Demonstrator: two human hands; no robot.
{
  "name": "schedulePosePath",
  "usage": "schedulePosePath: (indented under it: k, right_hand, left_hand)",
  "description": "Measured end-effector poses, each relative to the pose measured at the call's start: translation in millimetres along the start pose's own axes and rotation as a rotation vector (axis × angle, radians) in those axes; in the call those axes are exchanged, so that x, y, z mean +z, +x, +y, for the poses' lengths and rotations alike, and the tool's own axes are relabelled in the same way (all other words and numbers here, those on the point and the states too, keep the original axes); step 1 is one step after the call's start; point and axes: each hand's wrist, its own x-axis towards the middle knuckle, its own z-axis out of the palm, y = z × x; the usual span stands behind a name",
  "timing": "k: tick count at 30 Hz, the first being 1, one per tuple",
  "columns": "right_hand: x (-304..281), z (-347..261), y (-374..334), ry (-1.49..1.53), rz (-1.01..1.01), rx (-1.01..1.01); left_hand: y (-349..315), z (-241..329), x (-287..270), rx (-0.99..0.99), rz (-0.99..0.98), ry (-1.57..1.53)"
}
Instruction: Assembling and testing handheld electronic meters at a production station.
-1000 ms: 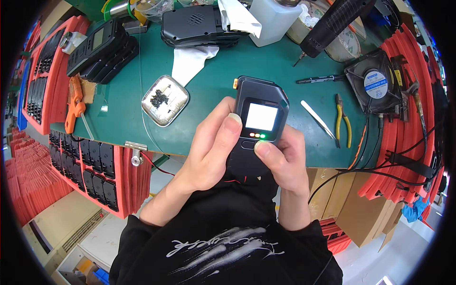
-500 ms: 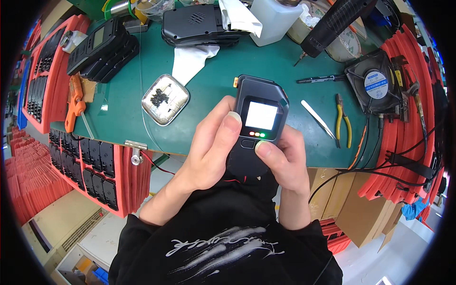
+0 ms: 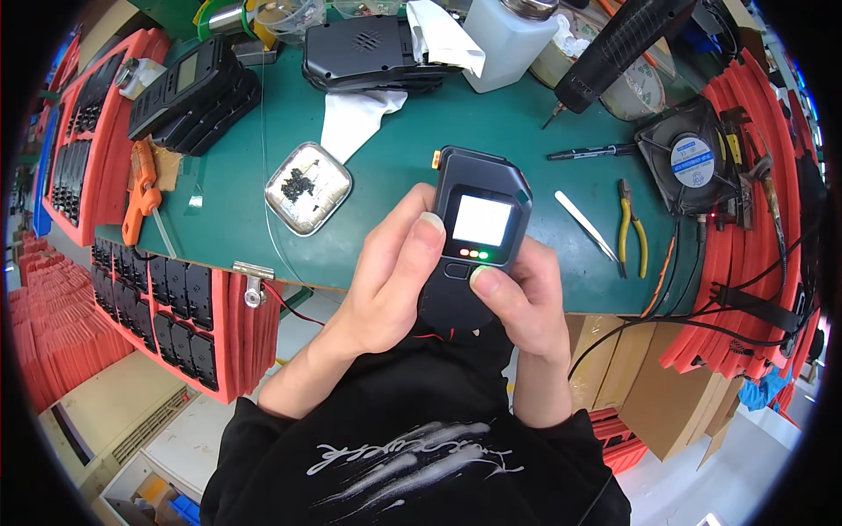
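Between my two hands is a black handheld device [image 3: 483, 175] with a bright white screen and a row of small lit red, yellow and green lights. My left hand [image 3: 399, 267] wraps its left side, the thumb lying along the edge by the screen. On the right side my right hand [image 3: 526, 294] grips it, with the thumb just beside the button under the lights. The fingers behind the device are hidden. Left of my hands, a metal tray [image 3: 309, 213] on the green table [image 3: 395, 158] holds small black screws.
Tweezers [image 3: 586, 225], yellow-handled pliers [image 3: 633, 228], a black marker [image 3: 592, 152] and a fan [image 3: 691, 162] lie right. A power screwdriver [image 3: 605, 66] hangs above. Far left are an orange glue gun [image 3: 140, 193] and stacked black devices [image 3: 193, 96]; a white bottle [image 3: 507, 44] stands at the back.
Both hands keep their hold on the device. The whole view has shifted slightly, so the table items sit a little lower; the device shows hardly any other movement.
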Motion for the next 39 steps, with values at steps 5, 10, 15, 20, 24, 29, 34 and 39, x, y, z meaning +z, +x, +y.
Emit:
schedulePosePath:
  k: [5,10,15,20,24,29,34,39]
  right_hand:
    - [2,1,1,0.009,0.032,0.019]
    - [7,1,-1,0.027,0.073,0.015]
    - [-46,53,-44,-0.709,-0.142,0.126]
    - [-12,1,-35,-0.740,-0.353,-0.210]
    - [-8,30,-61,-0.867,-0.131,-0.386]
    - [13,0,-37,-0.826,-0.165,-0.202]
    - [25,-28,-34,-0.762,-0.215,0.040]
    - [-32,-35,-81,-0.679,-0.284,0.279]
  left_hand:
    - [2,4,0,0.007,0.014,0.053]
    - [-5,-1,-9,0.013,-0.002,0.123]
    - [-13,27,8,0.122,0.062,0.292]
    - [-25,41,15,0.172,0.022,0.689]
    - [-36,39,21,0.274,0.016,0.666]
    - [-40,42,20,0.139,-0.114,0.556]
    - [-41,41,22,0.192,-0.175,0.471]
    - [-32,57,-4,0.138,-0.317,0.109]
